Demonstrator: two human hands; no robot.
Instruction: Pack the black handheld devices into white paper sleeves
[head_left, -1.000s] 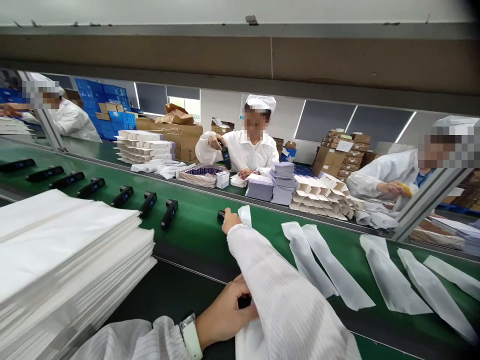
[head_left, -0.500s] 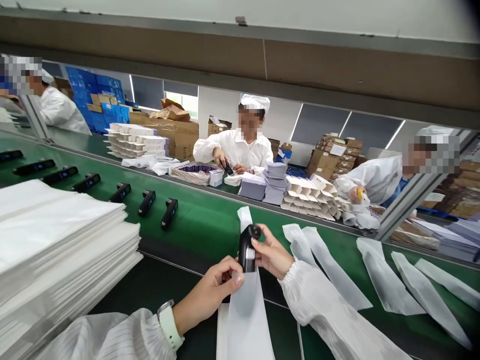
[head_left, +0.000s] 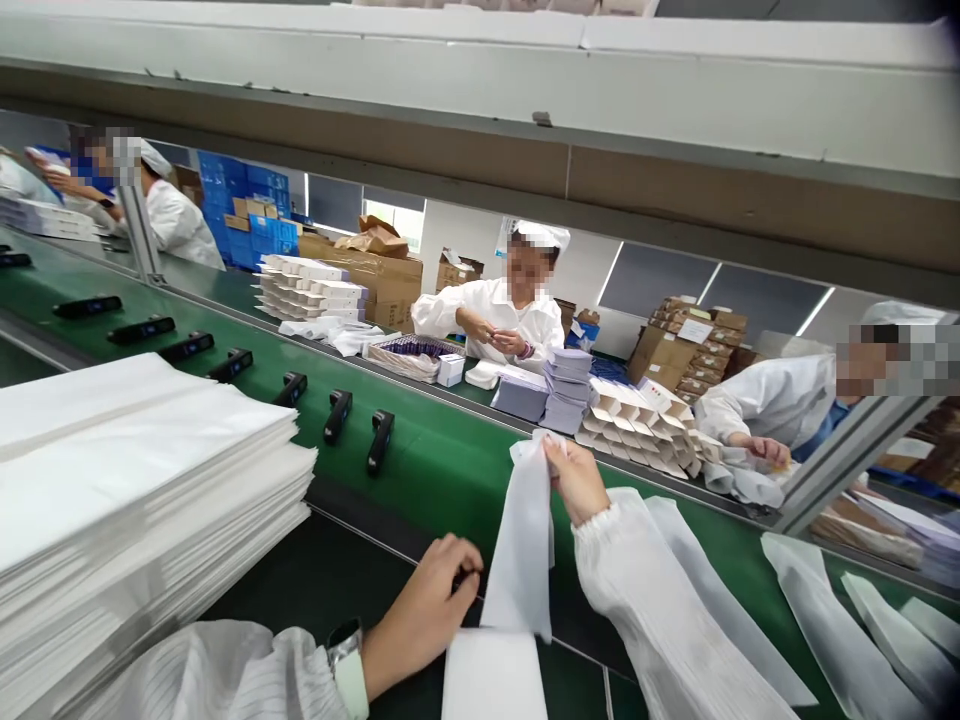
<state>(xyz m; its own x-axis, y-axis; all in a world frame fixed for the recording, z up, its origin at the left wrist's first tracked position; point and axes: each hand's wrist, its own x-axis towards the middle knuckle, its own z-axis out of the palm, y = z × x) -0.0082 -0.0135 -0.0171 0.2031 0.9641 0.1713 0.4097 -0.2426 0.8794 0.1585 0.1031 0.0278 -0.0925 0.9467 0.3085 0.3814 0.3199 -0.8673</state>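
Your left hand hovers nearest, grip apart, beside the white sleeve. Your right hand has its grip clamped on the top, prob so it hangs straight over the belt's near edge. Black gadgets sit left, spaced for easy grabs imo.

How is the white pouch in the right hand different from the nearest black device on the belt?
The white pouch is pale and looks thin; the black device is dark and looks solid. The pouch is longer. The right hand holds the pouch near its top, while the device lies untouched on the green belt. Both are elongated.
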